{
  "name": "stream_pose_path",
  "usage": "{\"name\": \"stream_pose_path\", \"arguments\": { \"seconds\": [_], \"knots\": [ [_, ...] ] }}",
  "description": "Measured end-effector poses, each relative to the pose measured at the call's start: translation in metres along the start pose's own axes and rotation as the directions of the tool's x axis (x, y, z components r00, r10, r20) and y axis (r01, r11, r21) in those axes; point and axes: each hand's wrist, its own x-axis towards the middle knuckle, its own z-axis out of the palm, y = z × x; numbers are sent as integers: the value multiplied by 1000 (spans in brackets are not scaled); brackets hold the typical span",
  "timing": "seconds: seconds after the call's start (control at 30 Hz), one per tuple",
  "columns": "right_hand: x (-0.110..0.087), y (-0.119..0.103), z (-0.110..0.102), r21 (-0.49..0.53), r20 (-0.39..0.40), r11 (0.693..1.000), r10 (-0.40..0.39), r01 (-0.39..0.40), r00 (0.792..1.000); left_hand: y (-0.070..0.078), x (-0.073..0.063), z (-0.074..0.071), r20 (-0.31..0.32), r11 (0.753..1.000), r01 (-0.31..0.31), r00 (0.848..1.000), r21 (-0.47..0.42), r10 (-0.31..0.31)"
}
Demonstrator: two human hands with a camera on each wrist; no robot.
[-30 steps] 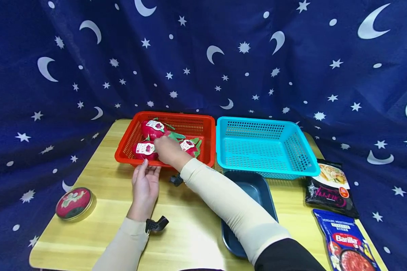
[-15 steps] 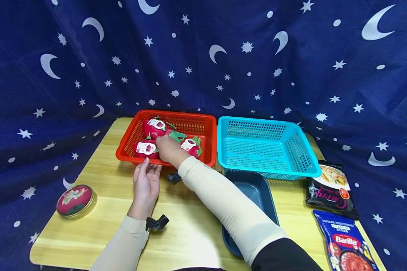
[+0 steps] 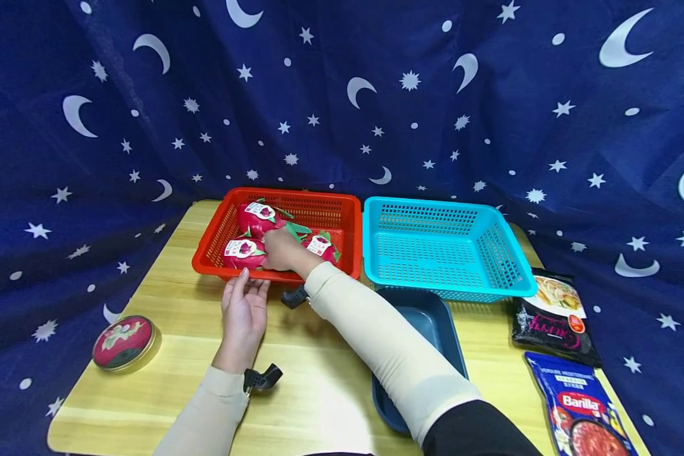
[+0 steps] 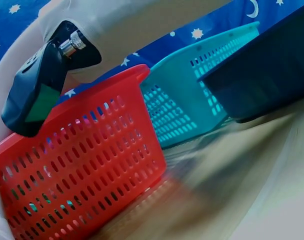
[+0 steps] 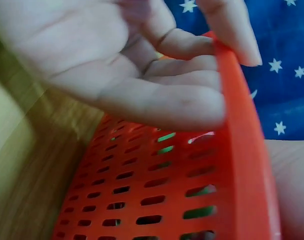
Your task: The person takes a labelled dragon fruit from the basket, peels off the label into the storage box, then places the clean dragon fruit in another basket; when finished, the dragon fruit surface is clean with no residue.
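In the head view a red plastic basket (image 3: 350,237) holds dragon fruits with white labels and green scales. One dragon fruit (image 3: 251,225) lies back left, a front-left dragon fruit (image 3: 241,250) sits by the near rim, and a right dragon fruit (image 3: 320,246) lies beyond my wrist. My left hand (image 3: 245,316) grips the near rim, its thumb over the top and fingers against the outer wall, as the right wrist view shows. My right hand (image 3: 285,249) reaches down between the two front fruits. Its fingertips are hidden, and I cannot tell whether they hold a fruit.
A turquoise basket (image 3: 370,253) stands right of the red one. The navy tub (image 3: 458,345) lies in front, partly under my right forearm. At the right edge are a black food packet (image 3: 553,323) and a blue Barilla pouch (image 3: 581,405). A round tin (image 3: 124,342) sits left.
The right dragon fruit has turned, its label now more upright. The front-left fruit's label has shifted slightly left. My right hand has moved slightly right; my left hand stays at the rim.
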Motion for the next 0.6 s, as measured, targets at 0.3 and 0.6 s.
{"name": "stream_pose_path", "arguments": {
  "seconds": [0.3,0.6],
  "knots": [
    [-8,8,-2,405,-9,913,43,-36,999,1,-1,0,5,1000,-12,1000,3,12],
    [-15,3,0,480,-112,874,-26,77,993,-1,-2,1,14,1000,-12,1000,-6,12]
  ]
}}
